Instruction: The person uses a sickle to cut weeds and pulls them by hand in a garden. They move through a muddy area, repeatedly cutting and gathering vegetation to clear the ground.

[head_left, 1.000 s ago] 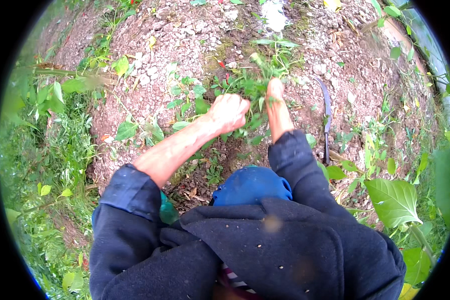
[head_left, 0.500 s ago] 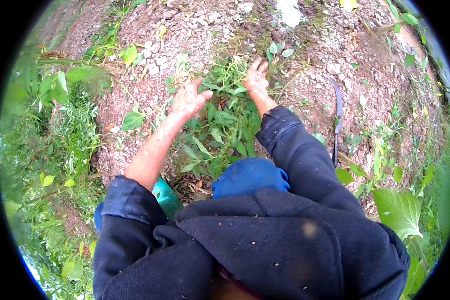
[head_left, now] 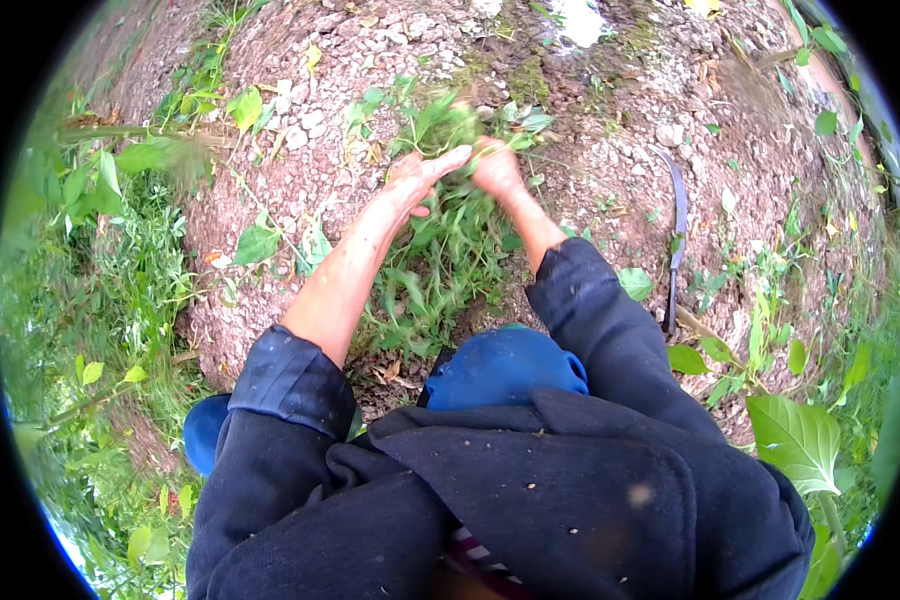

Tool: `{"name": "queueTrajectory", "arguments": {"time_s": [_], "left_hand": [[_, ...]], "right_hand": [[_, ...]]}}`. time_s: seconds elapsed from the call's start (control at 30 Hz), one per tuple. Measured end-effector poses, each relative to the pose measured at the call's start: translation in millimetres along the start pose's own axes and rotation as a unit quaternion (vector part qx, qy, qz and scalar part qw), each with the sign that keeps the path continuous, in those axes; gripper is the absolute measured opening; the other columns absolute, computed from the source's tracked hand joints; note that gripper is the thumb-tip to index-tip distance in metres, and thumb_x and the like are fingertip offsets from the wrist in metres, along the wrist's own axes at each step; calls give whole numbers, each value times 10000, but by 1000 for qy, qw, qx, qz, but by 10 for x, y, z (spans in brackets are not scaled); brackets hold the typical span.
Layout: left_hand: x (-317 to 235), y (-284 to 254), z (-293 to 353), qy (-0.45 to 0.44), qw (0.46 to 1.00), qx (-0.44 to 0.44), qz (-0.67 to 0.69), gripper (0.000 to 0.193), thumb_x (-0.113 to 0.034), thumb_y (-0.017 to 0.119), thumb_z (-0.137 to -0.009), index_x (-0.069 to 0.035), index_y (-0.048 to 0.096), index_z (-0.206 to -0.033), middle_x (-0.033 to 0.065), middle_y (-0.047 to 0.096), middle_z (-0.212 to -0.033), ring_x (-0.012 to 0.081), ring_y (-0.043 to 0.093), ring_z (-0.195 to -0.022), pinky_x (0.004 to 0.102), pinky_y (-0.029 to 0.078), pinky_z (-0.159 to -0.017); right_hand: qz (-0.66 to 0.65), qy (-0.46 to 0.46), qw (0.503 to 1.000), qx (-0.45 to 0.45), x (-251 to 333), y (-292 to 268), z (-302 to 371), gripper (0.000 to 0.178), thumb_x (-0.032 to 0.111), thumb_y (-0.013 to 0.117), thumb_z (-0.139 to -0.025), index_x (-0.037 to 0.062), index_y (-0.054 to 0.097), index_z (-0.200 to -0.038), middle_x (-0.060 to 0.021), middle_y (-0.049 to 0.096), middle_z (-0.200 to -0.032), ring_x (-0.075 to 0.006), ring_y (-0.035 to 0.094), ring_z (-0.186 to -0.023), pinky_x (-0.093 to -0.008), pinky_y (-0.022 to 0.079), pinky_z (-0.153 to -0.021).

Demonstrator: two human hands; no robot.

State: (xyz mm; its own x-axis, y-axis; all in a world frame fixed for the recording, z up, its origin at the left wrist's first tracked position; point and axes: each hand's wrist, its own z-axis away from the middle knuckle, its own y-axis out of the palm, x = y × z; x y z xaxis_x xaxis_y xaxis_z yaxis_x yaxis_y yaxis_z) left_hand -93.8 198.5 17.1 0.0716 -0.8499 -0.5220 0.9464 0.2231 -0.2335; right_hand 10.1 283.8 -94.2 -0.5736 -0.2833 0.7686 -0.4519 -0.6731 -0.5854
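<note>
At the far left we see tall grass and leafy stems (head_left: 90,230) crowding the edge of a patch of stony ground (head_left: 300,130), which fills the upper middle of the view. Our left forearm comes up bare from a rolled dark sleeve (head_left: 290,375), and our left hand (head_left: 415,180) lies against the left side of a bunch of green weeds (head_left: 450,230). Its fingers are stretched out and spread apart, pressed to the leaves rather than wrapped round them. The weeds run as a loose upright bundle from the ground near our knees up to where both hands meet, with their blurred leafy top just above the fingertips. Just to the right of that, our right hand (head_left: 495,165) is closed in a fist on the upper stems of the same bunch, its knuckles turned away from us. The two hands sit very near each other, with only the weed tops between them. Below them, close to our body, a blue rounded thing (head_left: 505,365) shows above the dark jacket (head_left: 530,500). Further right, a long, thin, curved dark tool (head_left: 678,230) lies on the stones, well apart from both hands. At the far right stand broad green leaves (head_left: 795,440) and more low plants.
</note>
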Motion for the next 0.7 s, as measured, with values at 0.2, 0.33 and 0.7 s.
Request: {"name": "queueTrajectory", "arguments": {"time_s": [0.2,0.33,0.7], "left_hand": [[-42,-110,-29,152,986,2,62,440,-371,614,-669,-18,524,-916,133,561,-867,255,513,-873,426,393,-788],[94,-1166,-143,228,867,-301,-324,140,-188,520,-679,-66,547,-740,109,541,-603,202,534,-573,336,437,-548],[-40,-2845,1279,375,319,-390,-778,274,-88,484,-685,-121,499,-956,57,528,-836,196,524,-730,345,431,-653]], "right_hand": [[-54,20,992,113,1051,-391,573,331,219,490,-686,57,509,-974,-159,560,-861,-301,548,-785,-377,446,-696],[-223,-199,944,138,1204,-592,625,552,299,594,-708,66,397,-1168,-145,318,-1240,-229,354,-1116,-344,375,-870],[457,-64,884,81,-351,-838,-31,334,178,424,-766,227,430,-1096,-26,213,-1309,-236,224,-1197,-447,266,-906]]}}
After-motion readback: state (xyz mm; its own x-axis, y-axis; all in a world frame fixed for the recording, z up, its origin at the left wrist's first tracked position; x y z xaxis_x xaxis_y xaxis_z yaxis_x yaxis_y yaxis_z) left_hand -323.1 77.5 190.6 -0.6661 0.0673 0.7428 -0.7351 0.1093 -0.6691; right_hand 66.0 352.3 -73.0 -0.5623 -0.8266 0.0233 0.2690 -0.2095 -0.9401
